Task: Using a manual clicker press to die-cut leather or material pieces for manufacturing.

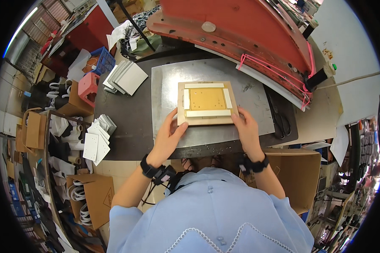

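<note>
A square wooden board (234, 97) sits over a metal plate (169, 80) on the dark table. In its middle is a yellow panel (207, 99) with small dark holes, bordered by pale strips (209, 113). My left hand (171, 134) grips the board's near left corner, thumb on the front edge and fingers along the side. At the near right corner my right hand (247, 128) holds the board the same way, its thumb on top. The undersides of both hands' fingers are partly hidden. Whether the board is slightly raised I cannot tell.
A red press machine (236, 25) with pink cord (274, 69) leans over the table's far right. Stacks of white plates (128, 80) and thin white cards (98, 141) lie at left. Scissors (280, 122) rest at right. A cardboard box (293, 168) stands open below.
</note>
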A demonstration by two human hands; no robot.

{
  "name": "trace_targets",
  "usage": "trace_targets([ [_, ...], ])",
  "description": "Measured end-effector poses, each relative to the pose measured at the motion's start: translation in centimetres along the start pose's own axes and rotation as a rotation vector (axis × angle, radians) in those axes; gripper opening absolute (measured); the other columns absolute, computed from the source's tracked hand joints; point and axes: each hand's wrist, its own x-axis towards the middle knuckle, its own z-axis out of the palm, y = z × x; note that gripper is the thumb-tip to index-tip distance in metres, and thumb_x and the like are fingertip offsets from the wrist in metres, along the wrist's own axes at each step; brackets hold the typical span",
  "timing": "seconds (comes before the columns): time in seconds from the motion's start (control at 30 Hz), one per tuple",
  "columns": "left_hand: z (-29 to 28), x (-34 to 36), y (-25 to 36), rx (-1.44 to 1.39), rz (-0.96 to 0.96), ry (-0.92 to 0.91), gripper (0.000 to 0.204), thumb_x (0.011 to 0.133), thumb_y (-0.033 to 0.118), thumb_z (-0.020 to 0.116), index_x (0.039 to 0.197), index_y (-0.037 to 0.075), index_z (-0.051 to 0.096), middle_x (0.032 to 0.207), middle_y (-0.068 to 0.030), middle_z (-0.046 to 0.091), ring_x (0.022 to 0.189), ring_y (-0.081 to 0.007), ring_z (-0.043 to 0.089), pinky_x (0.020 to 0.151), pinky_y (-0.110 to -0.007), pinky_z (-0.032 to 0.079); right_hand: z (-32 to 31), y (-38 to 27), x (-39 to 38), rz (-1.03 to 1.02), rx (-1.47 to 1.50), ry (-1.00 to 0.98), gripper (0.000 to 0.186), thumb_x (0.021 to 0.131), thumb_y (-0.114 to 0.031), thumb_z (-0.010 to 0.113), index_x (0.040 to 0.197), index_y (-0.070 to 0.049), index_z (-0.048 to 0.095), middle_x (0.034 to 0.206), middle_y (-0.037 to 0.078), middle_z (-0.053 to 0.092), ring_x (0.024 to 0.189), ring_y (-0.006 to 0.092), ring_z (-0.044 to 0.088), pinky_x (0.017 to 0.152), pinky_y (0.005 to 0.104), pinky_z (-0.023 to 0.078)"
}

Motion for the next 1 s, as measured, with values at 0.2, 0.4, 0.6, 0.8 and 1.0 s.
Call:
trace_targets([
  [0.2,-0.3,-7.6,1.2,-0.369,-0.132,0.035,0.069,0.095,0.009,0.063,0.15,0.005,0.022,0.116,-0.0168,0.065,0.096,-0.0193,0.065,0.085,-0.034,0.053,-1.3,-2.2,-7.5,0.233,0.475,-0.18,0.049,0.095,-0.004,0.06,0.139,0.006,0.04,0.126,0.018,0.061,0.111,0.017,0.06,0.093,0.0296,0.051],
  [0.4,-1.5,-12.4,-1.2,-0.353,-0.465,-0.146,0.054,0.097,0.006,0.059,0.143,-0.003,0.032,0.122,-0.0172,0.063,0.1,-0.0212,0.067,0.087,-0.033,0.056,-2.6,-1.0,-10.6,0.418,0.424,-0.384,0.055,0.096,-0.004,0.06,0.145,0.003,0.037,0.127,0.018,0.061,0.112,0.0154,0.059,0.096,0.0293,0.049],
  [0.6,-1.3,-13.6,-3.3,-0.333,-0.557,-0.186,0.039,0.1,0.012,0.055,0.134,-0.004,0.045,0.121,-0.0154,0.063,0.1,-0.0211,0.067,0.089,-0.033,0.056,-2.7,-0.6,-10.9,0.467,0.335,-0.423,0.055,0.096,-0.006,0.06,0.145,0.005,0.038,0.129,0.017,0.06,0.113,0.0153,0.06,0.096,0.0279,0.049],
  [0.8,-0.7,-14.1,-1.9,-0.351,-0.576,-0.169,0.036,0.1,0.015,0.055,0.129,-0.006,0.049,0.117,-0.0155,0.065,0.1,-0.0204,0.068,0.089,-0.032,0.056,-3.3,-0.8,-11.3,0.397,0.27,-0.425,0.052,0.095,-0.005,0.06,0.143,0.006,0.041,0.127,0.017,0.062,0.112,0.0164,0.061,0.096,0.0284,0.05],
  [1.0,-0.2,-14.4,-2.6,-0.393,-0.546,-0.162,0.038,0.1,0.015,0.057,0.13,-0.007,0.048,0.116,-0.016,0.065,0.097,-0.0198,0.069,0.086,-0.03,0.057,-3.6,0.2,-10.8,0.459,0.309,-0.446,0.053,0.095,-0.005,0.061,0.143,0.005,0.041,0.129,0.017,0.061,0.114,0.0166,0.06,0.098,0.0287,0.049],
])
